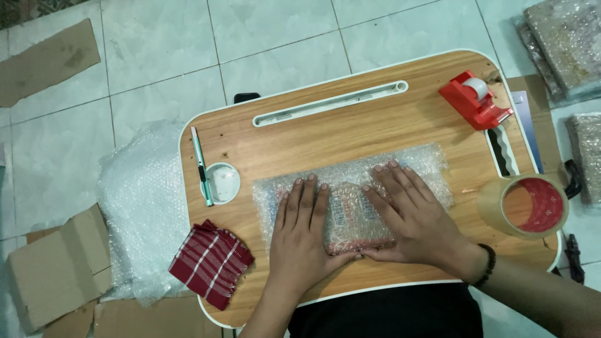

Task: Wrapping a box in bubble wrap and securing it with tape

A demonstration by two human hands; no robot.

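Pressing down flat, both hands lie spread, palms down, on a bubble-wrapped packet (350, 209) at the middle of the wooden tabletop (325, 134): the left hand (305, 228) covers its left half, the right hand (410, 216) its right half, thumbs meeting at the near edge, seemingly to keep the wrap tight around the flat thing inside. A tape roll (526, 205) and red tape dispenser (474, 99) sit at the right, near that hand. A green pen (201, 166) and a folded red striped cloth (211, 263) lie left. Bare wood opens behind the packet; its near edge sits close to the tabletop's front rim. Loose bubble wrap (141, 206) spills over the floor to the left.
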